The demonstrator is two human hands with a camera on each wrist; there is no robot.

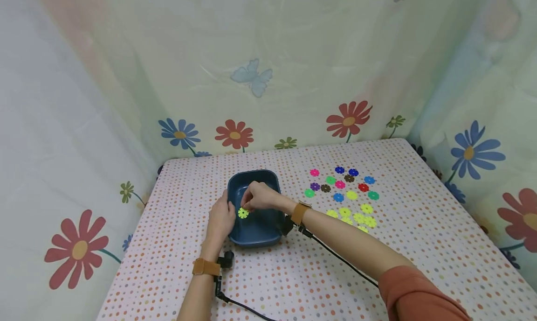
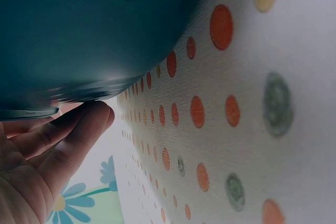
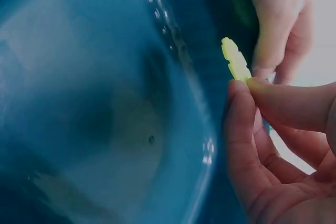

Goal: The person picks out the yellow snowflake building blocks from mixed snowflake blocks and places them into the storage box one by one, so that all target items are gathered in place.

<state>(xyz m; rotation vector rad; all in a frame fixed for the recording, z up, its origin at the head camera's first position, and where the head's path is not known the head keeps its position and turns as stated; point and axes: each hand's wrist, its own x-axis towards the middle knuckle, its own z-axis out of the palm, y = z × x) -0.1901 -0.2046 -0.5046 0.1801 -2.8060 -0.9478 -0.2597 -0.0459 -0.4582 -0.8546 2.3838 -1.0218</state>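
A dark blue plastic basin [image 1: 256, 230] stands on the table, left of the loose pieces. Its left rim is held by my left hand [image 1: 222, 216], with the fingers [image 2: 84, 132] along the outer wall and the thumb at the rim. Over the inside of the basin, my right hand [image 1: 261, 197] pinches a yellow flower-shaped plastic disc [image 1: 243, 212] between thumb and fingertips. Edge-on in the right wrist view, the disc [image 3: 236, 61] sticks up from the fingertips, near the left hand [image 3: 281, 19].
Right of the basin lie several flower discs in mixed colours, such as a red disc [image 1: 363, 187], and a group of yellow discs [image 1: 359, 217] nearer me. A dotted cloth covers the table [image 1: 319, 274]. Floral curtains [image 1: 293, 55] hang around it. Cables [image 1: 340, 260] trail from both wrists.
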